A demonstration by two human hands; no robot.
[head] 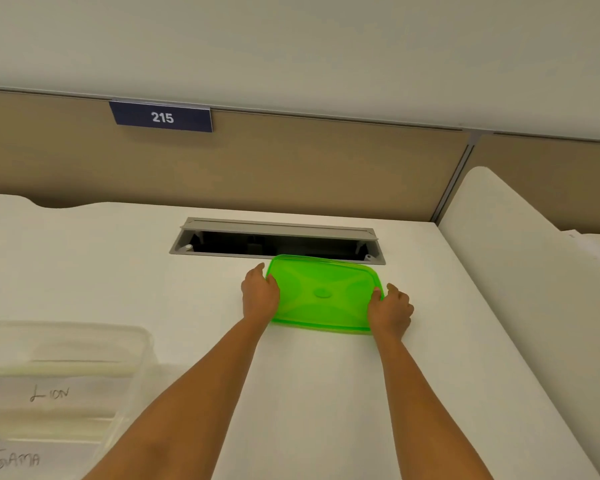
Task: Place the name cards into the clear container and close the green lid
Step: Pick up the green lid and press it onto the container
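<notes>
Both hands grip the green lid [323, 294] by its short ends: my left hand [260, 295] clamped on the left edge, my right hand [391, 306] on the right edge, thumbs over the rim and fingers curled beneath. Whether the lid is lifted or resting on the white desk [326, 393] I cannot tell; it lies just in front of the open cable tray [278, 242]. Lid, as judged: light, thin translucent plastic, somewhat flexible and smooth, so an end-to-end grip at the rim should keep it level and resist slipping. Clear container [132, 344]: at my near left, well apart from the lid, uncovered. Contents: white name cards lying in it, one lettered "LION" [49, 394] and one nearer me lettered "GAMA" [16, 459]; others, if any, are too pale to count. Closure is not yet done.
</notes>
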